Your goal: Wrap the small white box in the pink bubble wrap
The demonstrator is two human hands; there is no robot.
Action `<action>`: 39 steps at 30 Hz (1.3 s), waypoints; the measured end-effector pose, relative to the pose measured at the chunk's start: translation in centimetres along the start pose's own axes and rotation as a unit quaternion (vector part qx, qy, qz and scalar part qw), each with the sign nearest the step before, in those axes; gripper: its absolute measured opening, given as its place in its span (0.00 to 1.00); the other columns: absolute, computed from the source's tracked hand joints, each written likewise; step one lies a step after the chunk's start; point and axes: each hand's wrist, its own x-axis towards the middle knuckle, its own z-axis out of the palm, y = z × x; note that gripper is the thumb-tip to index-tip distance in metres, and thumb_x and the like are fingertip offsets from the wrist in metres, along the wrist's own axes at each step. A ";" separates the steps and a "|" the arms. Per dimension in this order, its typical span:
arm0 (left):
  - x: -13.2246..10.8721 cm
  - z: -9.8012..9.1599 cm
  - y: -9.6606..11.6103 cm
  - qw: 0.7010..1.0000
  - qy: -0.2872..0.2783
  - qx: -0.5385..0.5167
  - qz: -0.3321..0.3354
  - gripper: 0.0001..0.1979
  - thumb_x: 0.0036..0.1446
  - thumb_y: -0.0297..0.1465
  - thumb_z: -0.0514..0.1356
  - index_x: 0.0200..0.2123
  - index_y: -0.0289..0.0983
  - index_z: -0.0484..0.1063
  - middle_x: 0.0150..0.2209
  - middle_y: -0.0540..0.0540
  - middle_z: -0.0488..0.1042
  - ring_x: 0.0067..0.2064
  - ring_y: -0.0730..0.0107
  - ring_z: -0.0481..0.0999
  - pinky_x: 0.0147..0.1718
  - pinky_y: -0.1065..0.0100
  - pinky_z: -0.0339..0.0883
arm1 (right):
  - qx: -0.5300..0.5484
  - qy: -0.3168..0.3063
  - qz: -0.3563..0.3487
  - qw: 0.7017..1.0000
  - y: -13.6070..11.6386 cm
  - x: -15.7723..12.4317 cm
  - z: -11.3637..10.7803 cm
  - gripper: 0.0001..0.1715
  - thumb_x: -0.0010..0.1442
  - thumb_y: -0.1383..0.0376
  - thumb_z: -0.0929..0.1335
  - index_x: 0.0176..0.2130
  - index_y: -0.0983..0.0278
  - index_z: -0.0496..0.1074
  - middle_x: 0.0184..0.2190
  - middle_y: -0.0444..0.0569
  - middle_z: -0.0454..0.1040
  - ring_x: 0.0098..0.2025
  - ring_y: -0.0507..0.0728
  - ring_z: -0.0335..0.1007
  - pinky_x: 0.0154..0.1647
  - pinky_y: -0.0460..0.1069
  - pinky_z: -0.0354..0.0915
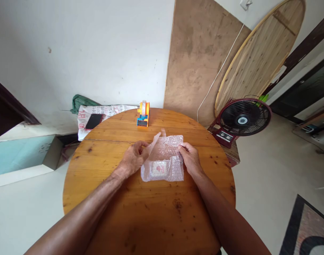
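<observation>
A sheet of clear bubble wrap lies on the round wooden table, partly folded. At its near side is a small flat whitish packet with red marks; its kind is not clear. My left hand pinches the wrap's left edge and lifts it up from the table. On the opposite side, my right hand grips the right edge between thumb and fingers. Beyond the wrap stands an orange and blue tape dispenser with a roll of clear tape on it.
The round wooden table fills the middle. Behind its left rim, a dark phone rests on a printed white sack. A dark red fan stands at the right, near a round wooden board leaning on the wall.
</observation>
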 end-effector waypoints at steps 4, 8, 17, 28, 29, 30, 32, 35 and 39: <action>1.3 -1.1 -1.4 0.992 0.064 0.102 -0.023 0.13 0.44 0.28 0.57 0.36 0.37 0.71 0.19 0.55 0.64 0.21 0.72 0.63 0.22 0.71 0.51 | -0.077 0.006 -0.032 0.997 0.6 0.7 -0.7 0.13 0.54 0.55 0.65 0.30 0.62 0.71 0.23 0.43 0.71 0.27 0.54 0.65 0.29 0.48 0.62; 1.5 -1.4 -1.9 0.975 0.123 0.186 0.026 0.17 0.46 0.30 0.59 0.42 0.38 0.71 0.27 0.49 0.72 0.29 0.65 0.70 0.28 0.68 0.60 | -0.124 0.005 -0.052 0.991 0.7 1.2 -1.3 0.10 0.53 0.58 0.66 0.31 0.61 0.73 0.25 0.44 0.74 0.29 0.56 0.67 0.33 0.49 0.63; -1.6 -1.1 1.6 0.933 -0.068 0.169 0.311 0.11 0.58 0.31 0.56 0.42 0.38 0.75 0.41 0.42 0.77 0.51 0.56 0.72 0.55 0.58 0.58 | -0.193 -0.001 -0.083 0.978 0.6 1.3 -1.4 0.09 0.54 0.59 0.65 0.31 0.60 0.73 0.26 0.44 0.74 0.30 0.57 0.69 0.34 0.49 0.62; -5.7 -1.6 4.8 0.929 -0.299 0.083 0.201 0.15 0.64 0.37 0.51 0.40 0.39 0.77 0.30 0.47 0.74 0.30 0.67 0.69 0.30 0.69 0.60 | -0.217 0.005 -0.087 0.972 1.8 1.7 -1.4 0.12 0.56 0.60 0.63 0.35 0.60 0.74 0.29 0.45 0.76 0.32 0.57 0.70 0.35 0.49 0.63; -6.4 -1.3 5.1 0.912 -0.343 0.094 0.205 0.14 0.64 0.35 0.51 0.40 0.39 0.77 0.31 0.46 0.75 0.31 0.65 0.71 0.31 0.69 0.61 | -0.221 0.007 -0.086 0.971 1.8 1.7 -1.4 0.12 0.56 0.60 0.63 0.35 0.60 0.74 0.29 0.45 0.76 0.32 0.57 0.70 0.35 0.49 0.63; -7.1 -0.9 5.2 0.895 -0.382 0.099 0.208 0.14 0.64 0.33 0.51 0.39 0.40 0.76 0.33 0.46 0.75 0.33 0.64 0.72 0.33 0.68 0.62 | -0.225 0.009 -0.085 0.971 1.9 1.7 -1.4 0.12 0.56 0.59 0.63 0.35 0.60 0.74 0.29 0.45 0.76 0.32 0.57 0.70 0.35 0.49 0.63; -8.4 -0.2 5.0 0.869 -0.437 0.084 0.217 0.11 0.62 0.30 0.53 0.36 0.40 0.76 0.34 0.45 0.76 0.35 0.63 0.73 0.34 0.68 0.63 | -0.232 0.011 -0.081 0.969 1.9 1.6 -1.3 0.12 0.56 0.59 0.63 0.36 0.60 0.74 0.29 0.45 0.76 0.32 0.57 0.70 0.35 0.49 0.63; -10.1 0.4 4.6 0.860 -0.458 0.097 0.201 0.06 0.57 0.29 0.57 0.35 0.39 0.74 0.35 0.46 0.76 0.36 0.65 0.73 0.35 0.69 0.64 | -0.241 0.008 -0.072 0.968 1.7 1.6 -1.3 0.12 0.57 0.59 0.63 0.37 0.60 0.74 0.30 0.45 0.77 0.32 0.57 0.71 0.35 0.49 0.63; -9.5 0.1 5.2 0.926 -0.348 0.066 0.133 0.09 0.59 0.35 0.57 0.38 0.38 0.74 0.33 0.47 0.74 0.32 0.70 0.71 0.30 0.71 0.65 | -0.253 -0.003 -0.057 0.966 1.0 1.4 -1.3 0.12 0.57 0.60 0.64 0.38 0.59 0.74 0.33 0.46 0.79 0.36 0.57 0.72 0.37 0.48 0.63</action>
